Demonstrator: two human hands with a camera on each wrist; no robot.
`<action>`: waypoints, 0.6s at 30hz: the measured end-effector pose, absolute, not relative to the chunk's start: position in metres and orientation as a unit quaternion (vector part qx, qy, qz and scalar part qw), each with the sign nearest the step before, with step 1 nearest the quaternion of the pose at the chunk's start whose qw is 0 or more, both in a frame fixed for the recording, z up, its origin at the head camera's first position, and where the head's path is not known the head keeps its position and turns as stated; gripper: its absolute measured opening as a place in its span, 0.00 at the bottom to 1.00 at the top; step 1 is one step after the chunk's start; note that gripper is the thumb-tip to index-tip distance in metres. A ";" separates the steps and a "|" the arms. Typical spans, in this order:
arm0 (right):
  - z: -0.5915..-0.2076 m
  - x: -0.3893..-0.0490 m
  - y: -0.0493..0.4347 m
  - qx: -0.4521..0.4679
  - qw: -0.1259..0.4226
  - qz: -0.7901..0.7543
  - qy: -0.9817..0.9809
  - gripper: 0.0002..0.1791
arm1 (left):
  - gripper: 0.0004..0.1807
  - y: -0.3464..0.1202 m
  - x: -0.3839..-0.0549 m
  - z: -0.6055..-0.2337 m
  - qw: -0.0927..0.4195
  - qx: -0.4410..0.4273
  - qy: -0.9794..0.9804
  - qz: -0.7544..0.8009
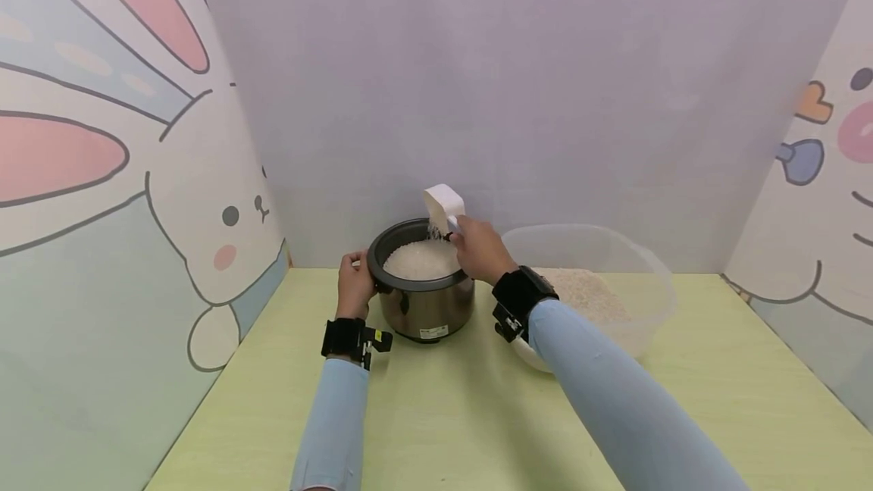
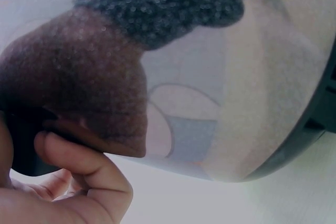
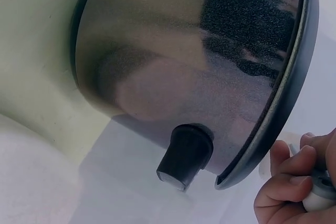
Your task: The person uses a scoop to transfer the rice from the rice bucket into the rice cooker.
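Observation:
A dark, shiny rice cooker stands lidless in the head view, with white rice heaped inside. My left hand holds it at the left side; in the left wrist view the fingers curl at its black side handle. Above the pot's right rim, my right hand grips the handle of a white scoop. The scoop is tipped, and grains fall from it into the pot. In the right wrist view, the right fingers wrap round the scoop's handle, while most of its cup is hidden.
To the right of the cooker sits a large translucent tub holding more rice. Behind them hangs a pale curtain-like backdrop. A panel with a cartoon rabbit closes the left side of the light green table.

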State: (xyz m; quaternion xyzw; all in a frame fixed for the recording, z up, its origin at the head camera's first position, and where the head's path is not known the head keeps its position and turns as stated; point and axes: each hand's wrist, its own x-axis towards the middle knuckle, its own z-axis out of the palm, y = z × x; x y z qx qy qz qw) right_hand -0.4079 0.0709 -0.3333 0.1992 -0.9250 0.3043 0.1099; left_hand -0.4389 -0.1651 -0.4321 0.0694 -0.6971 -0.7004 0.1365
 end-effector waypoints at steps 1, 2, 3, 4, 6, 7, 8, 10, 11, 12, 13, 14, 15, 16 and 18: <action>-0.333 -0.407 0.071 0.201 0.110 0.301 -0.926 0.14 | 0.24 -0.165 -0.440 -0.433 0.137 0.069 -0.697 -0.701; -0.333 -0.407 0.070 0.202 0.111 0.298 -0.926 0.14 | 0.24 -0.166 -0.440 -0.433 0.137 0.068 -0.696 -0.701; -0.332 -0.406 0.070 0.203 0.111 0.295 -0.927 0.14 | 0.24 -0.166 -0.440 -0.433 0.138 0.068 -0.696 -0.701; -0.332 -0.406 0.070 0.205 0.112 0.291 -0.928 0.13 | 0.24 -0.166 -0.441 -0.433 0.139 0.068 -0.696 -0.701; -0.332 -0.405 0.070 0.211 0.115 0.281 -0.929 0.13 | 0.24 -0.166 -0.441 -0.433 0.141 0.068 -0.695 -0.702; -0.332 -0.405 0.070 0.215 0.118 0.277 -0.929 0.13 | 0.24 -0.166 -0.441 -0.434 0.141 0.068 -0.695 -0.702; -0.332 -0.404 0.070 0.217 0.120 0.272 -0.930 0.14 | 0.24 -0.166 -0.441 -0.434 0.141 0.068 -0.694 -0.702; -0.332 -0.404 0.071 0.222 0.125 0.266 -0.930 0.15 | 0.23 -0.165 -0.441 -0.433 0.139 0.068 -0.694 -0.703; -0.333 -0.404 0.072 0.223 0.126 0.265 -0.930 0.15 | 0.23 -0.165 -0.442 -0.433 0.138 0.067 -0.694 -0.703; -0.333 -0.403 0.073 0.224 0.127 0.264 -0.929 0.15 | 0.23 -0.165 -0.442 -0.434 0.137 0.067 -0.694 -0.703; -0.333 -0.403 0.074 0.225 0.128 0.264 -0.929 0.16 | 0.23 -0.164 -0.442 -0.434 0.136 0.067 -0.695 -0.703; -0.333 -0.403 0.074 0.226 0.131 0.262 -0.929 0.16 | 0.23 -0.164 -0.442 -0.434 0.136 0.066 -0.695 -0.703; -0.333 -0.402 0.075 0.227 0.131 0.262 -0.929 0.16 | 0.23 -0.164 -0.442 -0.434 0.136 0.066 -0.695 -0.703; -0.333 -0.402 0.076 0.227 0.130 0.260 -0.929 0.17 | 0.23 -0.164 -0.442 -0.434 0.136 0.066 -0.695 -0.703; -0.334 -0.401 0.077 0.230 0.133 0.252 -0.931 0.18 | 0.23 -0.163 -0.442 -0.434 0.135 0.065 -0.695 -0.704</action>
